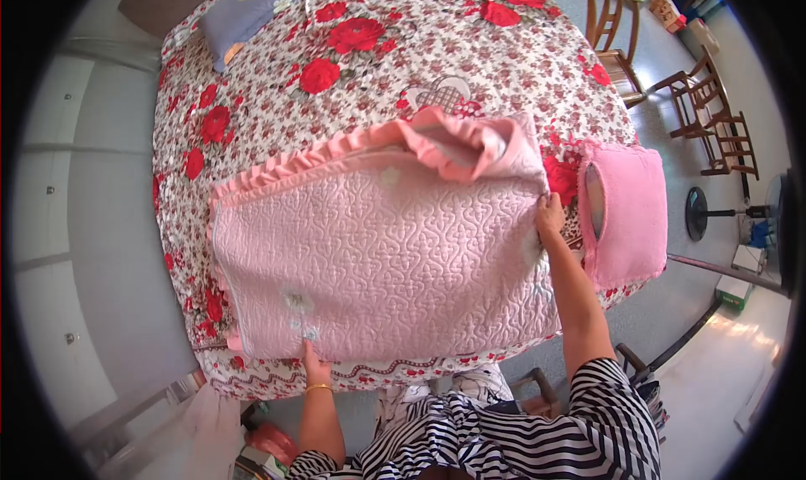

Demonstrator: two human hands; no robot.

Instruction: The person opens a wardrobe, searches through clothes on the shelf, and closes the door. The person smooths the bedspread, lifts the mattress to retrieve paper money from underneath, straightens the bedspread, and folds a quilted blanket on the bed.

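Note:
A pink quilted cover (378,253) with a ruffled edge lies spread across the near part of the bed. Its far right corner is raised and curls over, so the ruffle bunches there. My right hand (550,217) is closed on the cover's right edge, below that curled corner. At the near edge, left of the middle, my left hand (314,365) pinches the cover; part of its fingers is hidden by the cloth. A pink pillow (630,211) rests on the bed to the right, close to my right hand.
A flowered red and white sheet (277,127) covers the bed. At the far left lies a grey-blue pillow (243,18). Wooden chairs (613,44) and a fan (697,214) stand on the right. White cabinets (50,186) line the left side.

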